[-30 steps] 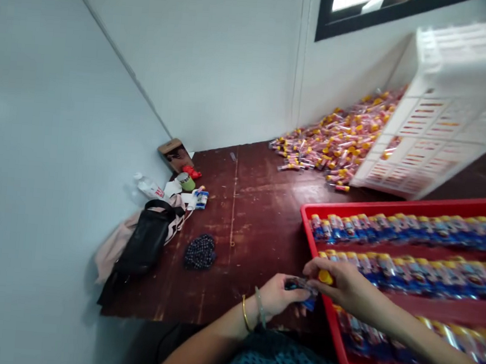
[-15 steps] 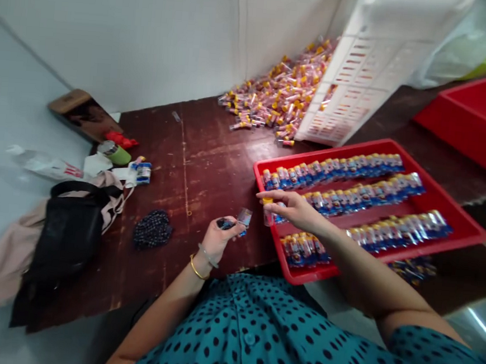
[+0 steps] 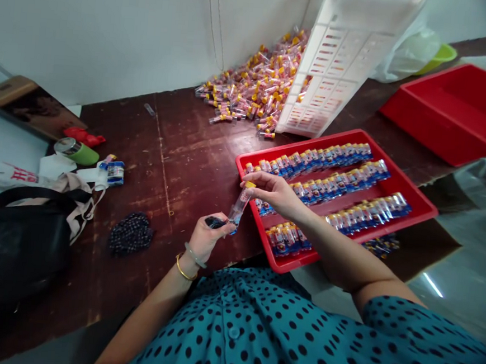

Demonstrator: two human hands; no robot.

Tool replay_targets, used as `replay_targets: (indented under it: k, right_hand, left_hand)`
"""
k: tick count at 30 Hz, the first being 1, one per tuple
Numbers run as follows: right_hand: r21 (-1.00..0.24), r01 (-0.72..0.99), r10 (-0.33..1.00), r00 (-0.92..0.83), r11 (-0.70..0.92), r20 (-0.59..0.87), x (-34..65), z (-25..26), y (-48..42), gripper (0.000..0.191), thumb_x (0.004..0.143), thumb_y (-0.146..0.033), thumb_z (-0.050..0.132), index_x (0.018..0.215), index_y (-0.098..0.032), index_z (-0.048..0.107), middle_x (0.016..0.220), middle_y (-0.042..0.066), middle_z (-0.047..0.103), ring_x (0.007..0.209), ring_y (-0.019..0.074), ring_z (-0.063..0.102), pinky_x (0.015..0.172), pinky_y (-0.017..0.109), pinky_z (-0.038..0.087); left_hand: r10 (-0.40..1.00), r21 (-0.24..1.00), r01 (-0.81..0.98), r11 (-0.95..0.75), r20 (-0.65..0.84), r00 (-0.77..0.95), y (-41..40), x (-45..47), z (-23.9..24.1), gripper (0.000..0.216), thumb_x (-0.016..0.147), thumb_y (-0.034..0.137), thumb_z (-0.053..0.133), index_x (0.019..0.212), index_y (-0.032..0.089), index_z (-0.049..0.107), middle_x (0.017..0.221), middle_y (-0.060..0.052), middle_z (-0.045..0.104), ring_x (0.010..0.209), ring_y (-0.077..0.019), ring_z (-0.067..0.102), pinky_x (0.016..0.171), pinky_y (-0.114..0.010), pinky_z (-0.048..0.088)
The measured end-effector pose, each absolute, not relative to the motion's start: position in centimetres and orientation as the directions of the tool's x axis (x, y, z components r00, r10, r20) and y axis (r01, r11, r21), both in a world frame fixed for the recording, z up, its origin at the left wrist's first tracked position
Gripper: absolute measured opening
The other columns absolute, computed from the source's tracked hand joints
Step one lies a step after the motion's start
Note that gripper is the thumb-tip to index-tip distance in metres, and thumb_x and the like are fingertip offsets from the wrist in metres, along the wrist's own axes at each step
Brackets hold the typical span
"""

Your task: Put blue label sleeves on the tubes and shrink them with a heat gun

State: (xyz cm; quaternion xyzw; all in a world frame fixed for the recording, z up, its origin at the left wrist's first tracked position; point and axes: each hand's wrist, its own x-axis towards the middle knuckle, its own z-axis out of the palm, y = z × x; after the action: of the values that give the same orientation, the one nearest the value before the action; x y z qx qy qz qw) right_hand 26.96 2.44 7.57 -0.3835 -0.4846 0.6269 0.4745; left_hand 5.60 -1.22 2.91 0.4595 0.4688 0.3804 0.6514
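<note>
My right hand [image 3: 272, 193] has its fingers pinching the yellow-capped end of a clear tube [image 3: 241, 205], which slants from there down towards seven o'clock. Its lower end meets a clear wrapper [image 3: 232, 225] with a blue edge, gripped between the thumb and fingers of my left hand [image 3: 205, 238]; I cannot tell how far inside the tube sits. Something dark shows in that same grip, too small to name.

The tube is above the worktop [image 3: 193, 169], near the left edge of the red tray [image 3: 422, 210], which lies at three o'clock from my hands. Yellow-topped, blue-bottomed packets [image 3: 362, 218] stand in three rows in it. At twelve o'clock a heap of pink, yellow-capped tubes [image 3: 250, 90] leans against the wall, beside the tilted white crate [image 3: 347, 61] at one o'clock. A second red tray [image 3: 416, 120] sits at two. At nine lies a crumpled dark checked cloth [image 3: 132, 233], and beyond it a black bag [image 3: 25, 246].
</note>
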Motion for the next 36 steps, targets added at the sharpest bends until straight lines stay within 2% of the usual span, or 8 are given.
replay_targets:
  k: [3, 6, 8, 11, 16, 21, 31, 36]
  right_hand:
    - [-0.98, -0.184, 0.96, -0.281, -0.074, -0.02, 26.9, 7.4, 2.1, 0.035, 0.075, -0.033, 0.078, 0.104, -0.019, 0.063, 0.097, 0.002, 0.069, 0.084, 0.0128, 0.065, 0.081, 0.029, 0.055]
    - [-0.979, -0.204, 0.97, -0.239, -0.014, 0.036, 26.7, 6.6, 1.3, 0.035, 0.075, -0.035, 0.078, 0.099, -0.02, 0.057, 0.098, 0.003, 0.069, 0.085, 0.0139, 0.065, 0.078, 0.029, 0.055]
    - [-0.991, -0.118, 0.977, -0.198, 0.061, 0.084, 26.5, 5.9, 0.4, 0.029, 0.079, -0.037, 0.075, 0.093, -0.019, 0.057, 0.099, 0.004, 0.068, 0.084, 0.0144, 0.065, 0.079, 0.03, 0.055]
    - [-0.988, 0.061, 0.981, -0.145, 0.138, 0.129, 26.6, 4.6, -1.4, 0.025, 0.085, -0.039, 0.069, 0.097, -0.019, 0.06, 0.104, 0.006, 0.068, 0.09, 0.0169, 0.065, 0.084, 0.033, 0.053]
    - [-0.978, 0.11, 0.982, -0.092, 0.175, 0.166, 27.2, 3.5, -4.3, 0.018, 0.09, -0.038, 0.062, 0.095, -0.02, 0.065, 0.107, 0.006, 0.07, 0.101, 0.0198, 0.066, 0.095, 0.035, 0.049]
    - [-0.99, 0.071, 0.99, -0.076, 0.122, 0.117, 26.9, 3.5, -5.8, 0.02, 0.083, -0.039, 0.07, 0.093, -0.022, 0.066, 0.116, 0.007, 0.069, 0.103, 0.022, 0.067, 0.095, 0.037, 0.051]
    - [-0.98, 0.101, 0.985, -0.028, 0.174, 0.172, 27.6, 3.5, -5.9, 0.014, 0.084, -0.038, 0.071, 0.086, -0.024, 0.072, 0.108, 0.005, 0.073, 0.103, 0.0218, 0.066, 0.098, 0.039, 0.049]
    - [-0.982, 0.041, 0.983, -0.024, 0.185, 0.184, 27.5, 3.0, -6.1, 0.013, 0.083, -0.036, 0.072, 0.087, -0.024, 0.073, 0.108, 0.005, 0.072, 0.105, 0.0212, 0.066, 0.099, 0.038, 0.048]
  left_hand:
    - [0.914, 0.935, -0.106, 0.339, -0.301, 0.273, -1.5, 6.1, 2.5, 0.029, 0.06, 0.036, 0.087, 0.066, 0.014, 0.068, 0.062, 0.002, 0.06, 0.058, -0.0095, 0.049, 0.058, -0.023, 0.04]
    - [0.89, 0.915, -0.129, 0.382, -0.327, 0.319, -1.8, 6.9, 2.6, 0.032, 0.066, 0.041, 0.083, 0.079, 0.014, 0.072, 0.07, -0.001, 0.067, 0.062, -0.011, 0.054, 0.063, -0.024, 0.044]
    - [0.87, 0.891, -0.164, 0.423, -0.349, 0.348, -2.1, 7.5, 3.0, 0.036, 0.068, 0.043, 0.082, 0.086, 0.013, 0.073, 0.074, -0.003, 0.069, 0.065, -0.0119, 0.058, 0.067, -0.025, 0.046]
    - [0.813, 0.816, -0.236, 0.528, -0.405, 0.418, -2.6, 7.9, 3.8, 0.037, 0.068, 0.042, 0.082, 0.088, 0.013, 0.072, 0.076, -0.003, 0.069, 0.067, -0.0129, 0.06, 0.067, -0.026, 0.048]
    - [0.685, 0.714, -0.225, 0.664, -0.459, 0.566, -2.9, 8.2, 4.6, 0.036, 0.074, 0.043, 0.077, 0.093, 0.013, 0.07, 0.078, -0.006, 0.069, 0.066, -0.0146, 0.062, 0.061, -0.025, 0.046]
    - [0.699, 0.732, -0.217, 0.646, -0.452, 0.555, -2.9, 9.1, 4.7, 0.03, 0.074, 0.037, 0.079, 0.091, 0.014, 0.071, 0.078, -0.003, 0.067, 0.067, -0.0125, 0.06, 0.066, -0.025, 0.048]
    - [0.731, 0.767, -0.188, 0.613, -0.461, 0.503, -3.1, 10.4, 5.0, 0.035, 0.068, 0.039, 0.083, 0.088, 0.013, 0.072, 0.076, -0.002, 0.068, 0.064, -0.0121, 0.059, 0.065, -0.025, 0.047]
    - [0.736, 0.772, -0.181, 0.609, -0.467, 0.49, -3.2, 10.6, 5.1, 0.034, 0.068, 0.037, 0.083, 0.088, 0.013, 0.071, 0.076, -0.002, 0.068, 0.064, -0.0116, 0.059, 0.065, -0.025, 0.048]
